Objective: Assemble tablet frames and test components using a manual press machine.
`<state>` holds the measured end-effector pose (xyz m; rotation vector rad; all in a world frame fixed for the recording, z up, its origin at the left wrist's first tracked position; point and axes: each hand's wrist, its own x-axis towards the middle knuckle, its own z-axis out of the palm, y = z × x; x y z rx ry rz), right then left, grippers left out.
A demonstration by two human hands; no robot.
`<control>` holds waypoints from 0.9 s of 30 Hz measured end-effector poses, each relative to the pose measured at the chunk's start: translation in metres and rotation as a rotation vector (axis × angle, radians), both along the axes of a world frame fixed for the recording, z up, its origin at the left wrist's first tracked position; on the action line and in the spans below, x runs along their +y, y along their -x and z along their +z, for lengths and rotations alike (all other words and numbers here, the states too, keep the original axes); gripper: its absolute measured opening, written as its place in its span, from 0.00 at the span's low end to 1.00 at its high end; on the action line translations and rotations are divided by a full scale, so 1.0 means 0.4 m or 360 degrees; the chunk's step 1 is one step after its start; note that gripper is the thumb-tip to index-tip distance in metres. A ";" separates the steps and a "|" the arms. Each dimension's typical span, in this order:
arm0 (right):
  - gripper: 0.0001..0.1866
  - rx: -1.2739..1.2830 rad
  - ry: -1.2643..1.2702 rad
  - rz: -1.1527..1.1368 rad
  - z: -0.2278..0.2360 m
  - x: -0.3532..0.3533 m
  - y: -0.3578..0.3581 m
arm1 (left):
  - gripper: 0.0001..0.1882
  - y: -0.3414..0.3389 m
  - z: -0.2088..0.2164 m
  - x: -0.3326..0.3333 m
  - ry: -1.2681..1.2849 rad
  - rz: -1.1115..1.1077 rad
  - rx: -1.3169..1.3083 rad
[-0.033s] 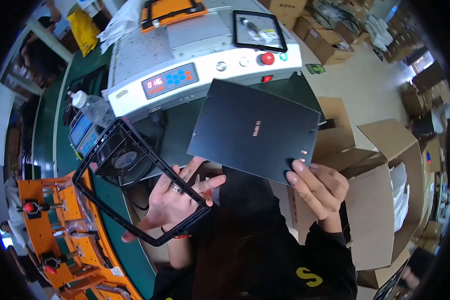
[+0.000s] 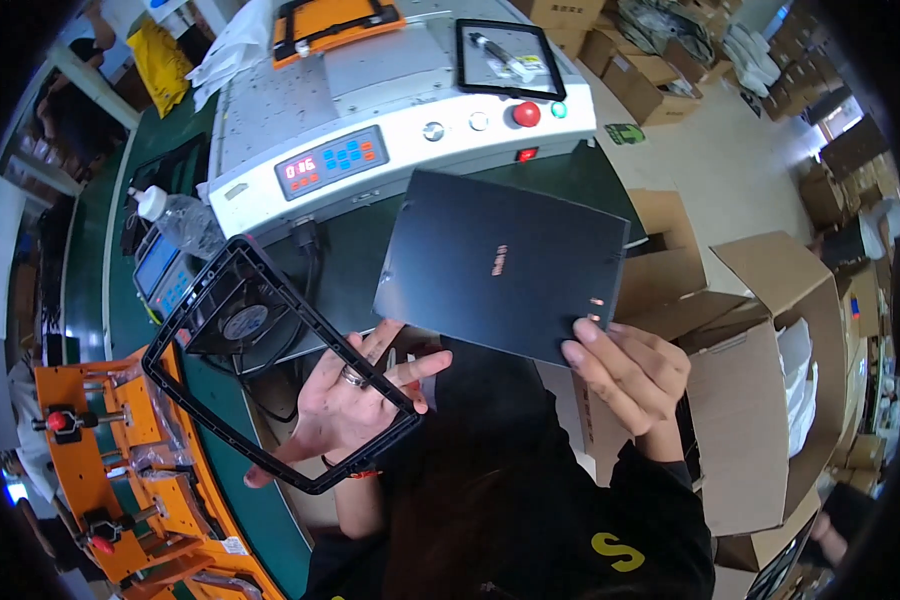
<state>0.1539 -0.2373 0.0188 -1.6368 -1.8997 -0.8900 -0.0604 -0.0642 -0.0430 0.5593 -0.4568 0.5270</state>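
Note:
A rectangular black plastic frame [image 2: 192, 421] is held tilted in my left hand [image 2: 345, 405]. Its lower right part rests across the palm and ringed fingers, which are spread. In my right hand [image 2: 630, 375], a thin dark flat panel [image 2: 470, 275] with small copper-coloured marks is pinched near its lower right corner. The fingertips lie on its face; the thumb is hidden behind. The panel's lower left corner is close to a fingertip of my left hand; whether they touch I cannot tell. Frame and panel are apart.
Ahead stands a white machine [image 2: 400, 150] with a lit control panel and red button. On it lie another black frame [image 2: 460, 60] and an orange fixture [image 2: 340, 30]. Orange fixtures [image 2: 80, 450] stand left, near a clear bottle [image 2: 185, 220]. An open cardboard box [image 2: 735, 430] is at right.
The dark panel and my right hand have shifted slightly left in the picture. The machine has also slid slightly left in view. Both holds are the same.

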 end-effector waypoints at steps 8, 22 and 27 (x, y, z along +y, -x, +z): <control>0.17 0.0170 0.0140 0.0341 -0.041 0.002 -0.011 | 0.69 -0.041 -0.009 -0.023 0.0180 -0.0202 0.0125; 0.63 0.1309 0.0565 -0.0170 -0.111 0.114 0.004 | 0.26 -0.088 -0.052 -0.025 0.0056 0.0119 0.0477; 0.62 0.1492 0.0158 -0.0488 -0.196 0.098 0.101 | 0.44 -0.097 -0.066 -0.002 0.0330 0.0134 0.0726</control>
